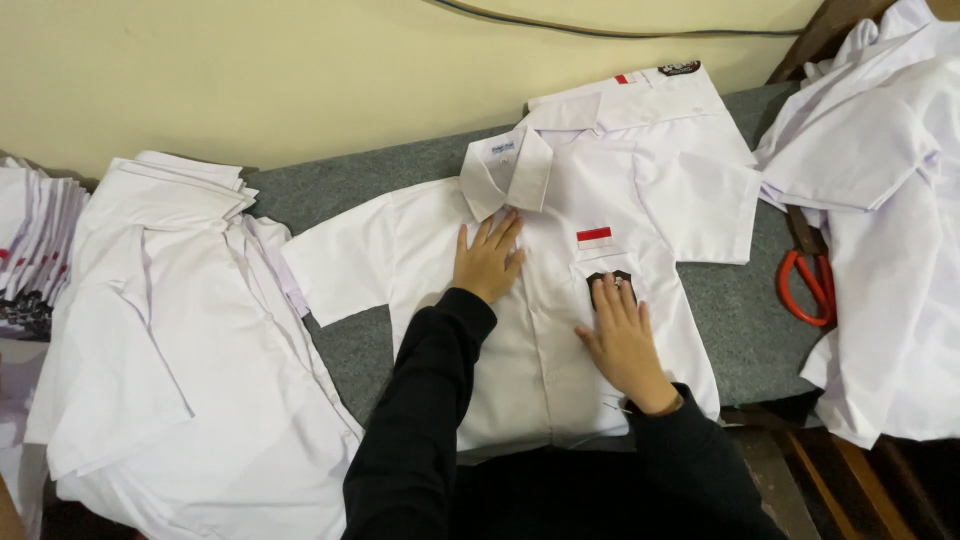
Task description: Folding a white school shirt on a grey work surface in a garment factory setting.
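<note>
White short-sleeved shirt [540, 330] lies face up and spread flat on a grey felt-covered surface [745, 330], its hem hanging over the near edge by the person's dark sleeves. Both hands rest flat on it with fingers released and stretched out, grasping nothing: the left hand [487, 262] just left of the button placket below the collar, the right hand [625, 345] on the chest pocket, its fingertips touching a dark badge [610, 283] beneath a small red-and-white flag patch [594, 237]. One pair of orange-handled scissors [810, 280] lies right of the shirt, partly under a heap of white shirts [890, 230] that covers the surface's right end. Left of the shirt, a loose pile of white shirts [170, 350] overhangs the near edge, and beyond it a stack of folded ones [35, 250] shows at the frame's edge. Bare grey strips remain on either side of the spread shirt. Behind its collar lies one more folded shirt [640, 110], against a plain cream wall [300, 70] crossed by a dark cable [600, 30].
</note>
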